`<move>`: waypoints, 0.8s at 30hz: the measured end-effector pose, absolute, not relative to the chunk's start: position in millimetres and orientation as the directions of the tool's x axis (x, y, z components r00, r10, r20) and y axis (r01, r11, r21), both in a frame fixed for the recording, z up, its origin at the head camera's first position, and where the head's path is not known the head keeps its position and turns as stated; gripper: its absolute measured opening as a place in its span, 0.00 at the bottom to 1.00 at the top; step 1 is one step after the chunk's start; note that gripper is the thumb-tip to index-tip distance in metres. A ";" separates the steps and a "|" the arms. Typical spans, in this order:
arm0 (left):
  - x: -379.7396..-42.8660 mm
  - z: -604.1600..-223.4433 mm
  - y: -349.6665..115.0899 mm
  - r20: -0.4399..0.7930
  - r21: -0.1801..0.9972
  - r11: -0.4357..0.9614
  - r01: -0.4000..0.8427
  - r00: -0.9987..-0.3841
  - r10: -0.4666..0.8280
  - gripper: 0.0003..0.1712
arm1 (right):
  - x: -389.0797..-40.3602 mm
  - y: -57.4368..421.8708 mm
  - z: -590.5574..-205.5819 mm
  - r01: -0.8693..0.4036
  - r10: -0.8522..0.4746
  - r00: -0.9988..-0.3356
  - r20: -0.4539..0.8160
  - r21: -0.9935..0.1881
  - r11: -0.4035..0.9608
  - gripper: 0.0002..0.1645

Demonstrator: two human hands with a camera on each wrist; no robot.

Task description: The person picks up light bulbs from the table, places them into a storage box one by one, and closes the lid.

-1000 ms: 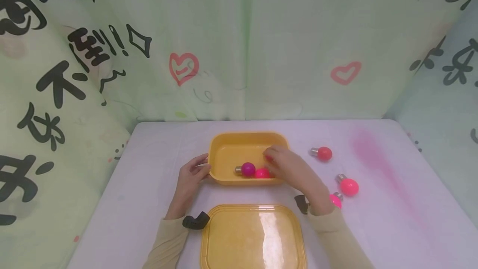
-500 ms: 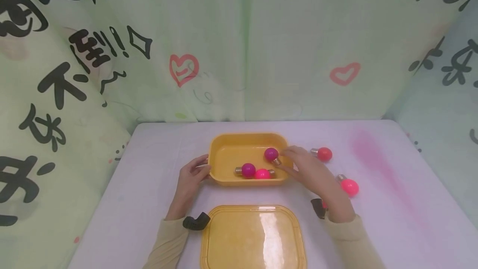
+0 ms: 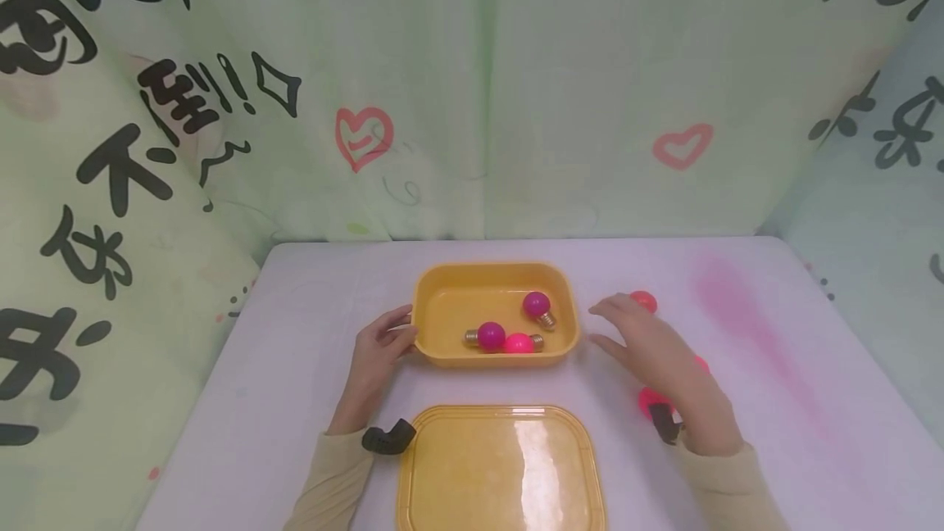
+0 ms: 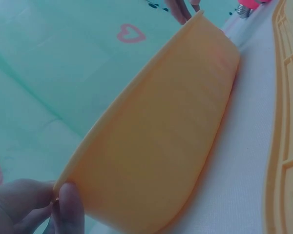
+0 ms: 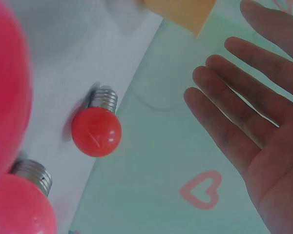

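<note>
My left hand (image 3: 376,359) pinches the left rim of a yellow plastic box (image 3: 472,360), thumb outside, as the left wrist view shows. In the box lie two purple light bulbs, one at the front (image 3: 491,336) and one at the right (image 3: 536,303), plus a pink bulb (image 3: 519,343) by the front wall. My right hand (image 3: 660,359) hovers to the right of the box, fingers extended and apart, holding nothing. Around and below it on the table are a red bulb (image 5: 96,131), a pinkish-red bulb (image 5: 22,209) and a pink bulb (image 3: 652,401), partly hidden by the hand and wrist strap.
A flat yellow lid (image 3: 472,469) lies in front of the box on the white tabletop (image 3: 317,293). Light green curtains (image 3: 575,88) with dark writing and hearts hang behind the table and at both sides.
The right hand has let go of a purple bulb inside the box and drawn away to the right, over the loose bulbs. The left hand stays on the rim.
</note>
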State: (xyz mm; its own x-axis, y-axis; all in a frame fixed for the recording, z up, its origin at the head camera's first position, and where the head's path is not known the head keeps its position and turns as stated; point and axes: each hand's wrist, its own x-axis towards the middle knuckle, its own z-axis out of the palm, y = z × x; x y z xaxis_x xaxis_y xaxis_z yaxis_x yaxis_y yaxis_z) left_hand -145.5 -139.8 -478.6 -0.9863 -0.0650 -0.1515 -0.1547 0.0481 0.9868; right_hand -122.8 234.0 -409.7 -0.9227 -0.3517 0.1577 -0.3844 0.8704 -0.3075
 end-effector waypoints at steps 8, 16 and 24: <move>-145.4 -480.3 -140.9 -0.144 0.988 0.043 -0.147 -0.988 -0.058 0.24 | -118.3 252.3 -407.2 -0.349 -0.329 -0.937 0.115 -0.291 0.891 0.30; -146.9 -483.5 -142.5 -0.139 0.989 0.039 -0.141 -0.989 -0.054 0.24 | -115.2 266.4 -413.0 -0.427 -0.371 -0.900 0.230 -0.293 0.856 0.30; -146.3 -481.4 -140.7 -0.136 0.990 0.036 -0.138 -0.989 -0.056 0.24 | -111.5 282.1 -418.4 -0.318 -0.291 -0.947 0.132 -0.290 0.903 0.30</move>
